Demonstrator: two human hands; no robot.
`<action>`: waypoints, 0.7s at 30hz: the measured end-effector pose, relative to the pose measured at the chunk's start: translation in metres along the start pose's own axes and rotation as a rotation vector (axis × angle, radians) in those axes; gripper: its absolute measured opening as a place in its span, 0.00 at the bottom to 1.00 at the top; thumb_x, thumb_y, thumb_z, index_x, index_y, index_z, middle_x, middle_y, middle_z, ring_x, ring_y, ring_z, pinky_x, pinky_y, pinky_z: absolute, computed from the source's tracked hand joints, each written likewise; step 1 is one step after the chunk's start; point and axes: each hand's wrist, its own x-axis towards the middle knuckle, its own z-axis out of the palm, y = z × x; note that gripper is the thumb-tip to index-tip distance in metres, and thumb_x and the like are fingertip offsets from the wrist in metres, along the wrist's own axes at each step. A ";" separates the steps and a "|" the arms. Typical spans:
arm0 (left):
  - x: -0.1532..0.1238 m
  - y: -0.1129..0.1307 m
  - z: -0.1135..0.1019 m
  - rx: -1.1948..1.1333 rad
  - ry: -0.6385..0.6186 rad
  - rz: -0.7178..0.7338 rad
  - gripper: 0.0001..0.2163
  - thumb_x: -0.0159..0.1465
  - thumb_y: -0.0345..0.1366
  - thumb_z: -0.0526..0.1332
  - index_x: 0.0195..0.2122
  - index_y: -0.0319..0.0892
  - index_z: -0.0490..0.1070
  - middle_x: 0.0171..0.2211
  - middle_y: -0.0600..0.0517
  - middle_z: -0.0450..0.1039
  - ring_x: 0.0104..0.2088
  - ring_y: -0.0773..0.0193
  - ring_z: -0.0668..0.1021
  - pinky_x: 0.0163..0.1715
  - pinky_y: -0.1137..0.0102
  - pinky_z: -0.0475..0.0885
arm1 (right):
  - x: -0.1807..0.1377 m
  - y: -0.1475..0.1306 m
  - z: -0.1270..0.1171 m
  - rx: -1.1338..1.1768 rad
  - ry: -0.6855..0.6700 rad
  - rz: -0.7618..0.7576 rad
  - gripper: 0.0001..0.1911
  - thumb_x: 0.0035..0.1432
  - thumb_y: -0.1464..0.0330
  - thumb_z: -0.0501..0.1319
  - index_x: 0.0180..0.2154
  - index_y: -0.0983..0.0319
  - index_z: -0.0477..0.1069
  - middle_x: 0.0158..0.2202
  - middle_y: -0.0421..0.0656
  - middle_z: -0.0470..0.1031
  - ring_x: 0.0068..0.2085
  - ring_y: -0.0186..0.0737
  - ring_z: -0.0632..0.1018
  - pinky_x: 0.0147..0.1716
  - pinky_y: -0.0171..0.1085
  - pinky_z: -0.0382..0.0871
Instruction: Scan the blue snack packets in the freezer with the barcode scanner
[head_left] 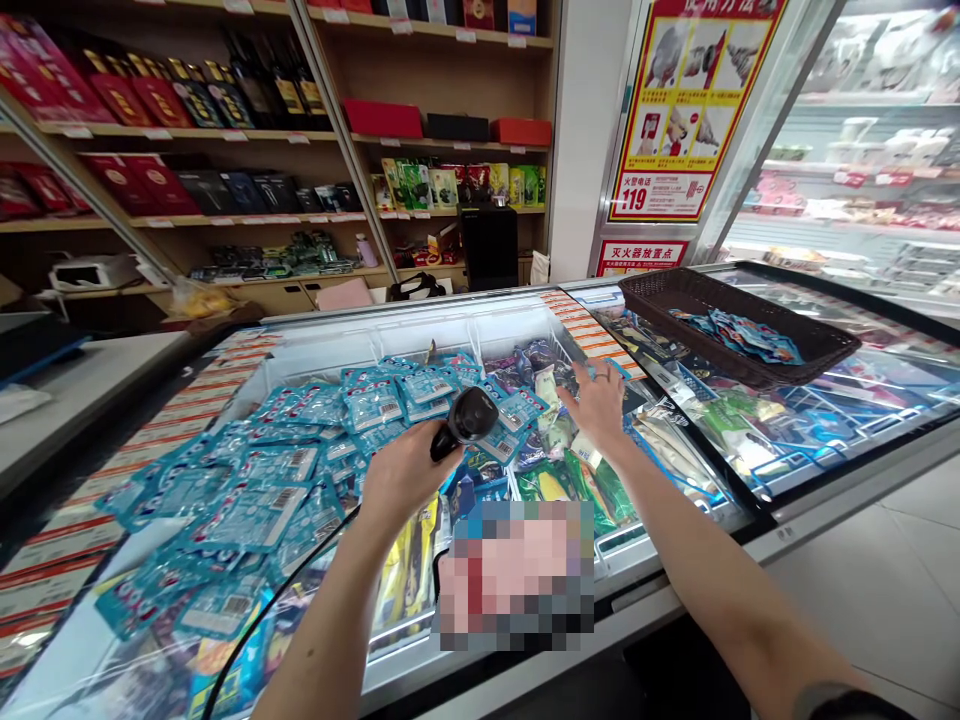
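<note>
1. Black plastic handheld scanner (475, 413): gripped by its handle in the left hand (405, 472), above the white chest freezer (341, 348), between far and near edges. Judged light, stiff; handle is the proper hold.
2. Right hand (598, 405): holding nothing visible, fingers spread.
3. Glossy blue plastic packets (277, 515) heap toward the freezer's left edge; thin black cable (291, 578) is a snag hazard.

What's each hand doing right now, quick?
Left hand: closed around a black scanner.
Right hand: open, over the packets; can't tell if it touches any.
</note>
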 end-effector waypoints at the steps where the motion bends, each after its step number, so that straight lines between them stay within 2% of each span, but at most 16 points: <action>1: 0.000 -0.001 -0.001 0.016 0.011 -0.005 0.16 0.59 0.49 0.53 0.40 0.45 0.70 0.39 0.47 0.76 0.33 0.55 0.77 0.22 0.71 0.58 | 0.002 0.009 0.001 -0.031 0.029 0.048 0.31 0.55 0.53 0.56 0.56 0.63 0.62 0.60 0.56 0.56 0.61 0.66 0.51 0.55 0.62 0.44; 3: 0.000 -0.002 -0.002 0.030 0.027 -0.005 0.16 0.59 0.49 0.53 0.41 0.45 0.70 0.40 0.47 0.75 0.33 0.55 0.77 0.23 0.71 0.59 | 0.007 0.023 0.003 -0.054 -0.012 0.133 0.34 0.53 0.53 0.57 0.57 0.64 0.61 0.61 0.58 0.54 0.62 0.70 0.47 0.53 0.67 0.39; 5: 0.000 -0.005 -0.002 0.009 0.030 -0.009 0.16 0.59 0.49 0.53 0.40 0.45 0.70 0.39 0.47 0.75 0.33 0.56 0.77 0.22 0.72 0.59 | 0.009 0.027 0.005 -0.002 -0.125 0.121 0.30 0.55 0.54 0.56 0.55 0.62 0.63 0.60 0.56 0.57 0.61 0.67 0.52 0.53 0.68 0.41; 8: 0.000 -0.010 -0.004 -0.059 0.041 -0.027 0.17 0.59 0.51 0.52 0.40 0.45 0.70 0.36 0.48 0.76 0.32 0.56 0.76 0.22 0.72 0.59 | 0.001 0.006 0.007 0.185 -0.316 -0.077 0.26 0.58 0.53 0.53 0.53 0.59 0.66 0.56 0.50 0.65 0.61 0.58 0.59 0.57 0.62 0.45; 9: -0.001 -0.011 -0.005 -0.075 0.055 -0.034 0.18 0.59 0.52 0.52 0.40 0.45 0.70 0.35 0.48 0.76 0.32 0.56 0.76 0.22 0.72 0.59 | -0.004 -0.006 0.007 0.258 -0.381 -0.151 0.27 0.58 0.52 0.51 0.55 0.59 0.63 0.57 0.49 0.64 0.62 0.56 0.57 0.58 0.61 0.43; 12: -0.002 -0.013 -0.006 -0.083 0.107 -0.041 0.19 0.60 0.52 0.52 0.44 0.45 0.68 0.37 0.48 0.76 0.34 0.55 0.77 0.23 0.71 0.60 | -0.022 -0.046 0.005 0.425 -0.550 -0.393 0.35 0.58 0.51 0.52 0.63 0.56 0.49 0.65 0.46 0.49 0.65 0.52 0.48 0.61 0.55 0.44; 14: -0.003 -0.012 -0.006 -0.060 0.129 -0.042 0.20 0.60 0.51 0.52 0.48 0.45 0.66 0.40 0.48 0.75 0.37 0.54 0.77 0.25 0.71 0.61 | -0.032 -0.066 0.003 0.470 -0.593 -0.486 0.39 0.57 0.50 0.53 0.64 0.56 0.43 0.66 0.44 0.42 0.66 0.50 0.43 0.62 0.52 0.42; 17: -0.005 -0.008 -0.005 -0.002 0.138 -0.034 0.20 0.61 0.49 0.52 0.50 0.45 0.63 0.44 0.46 0.73 0.40 0.53 0.76 0.26 0.70 0.63 | -0.037 -0.078 0.001 0.511 -0.641 -0.557 0.41 0.56 0.49 0.54 0.65 0.55 0.41 0.67 0.42 0.40 0.66 0.49 0.42 0.62 0.50 0.43; 19: -0.006 -0.007 -0.002 0.028 0.133 -0.008 0.20 0.62 0.49 0.51 0.51 0.44 0.62 0.46 0.46 0.71 0.41 0.53 0.75 0.28 0.69 0.64 | -0.036 -0.076 0.000 0.551 -0.640 -0.509 0.39 0.56 0.49 0.53 0.64 0.53 0.43 0.66 0.42 0.43 0.65 0.50 0.48 0.61 0.50 0.49; 21: -0.006 -0.006 0.002 0.053 0.128 0.028 0.20 0.63 0.48 0.50 0.51 0.44 0.61 0.46 0.45 0.70 0.44 0.53 0.74 0.30 0.69 0.65 | -0.032 -0.069 0.000 0.587 -0.562 -0.396 0.35 0.57 0.50 0.52 0.63 0.53 0.49 0.65 0.43 0.50 0.63 0.50 0.55 0.57 0.50 0.56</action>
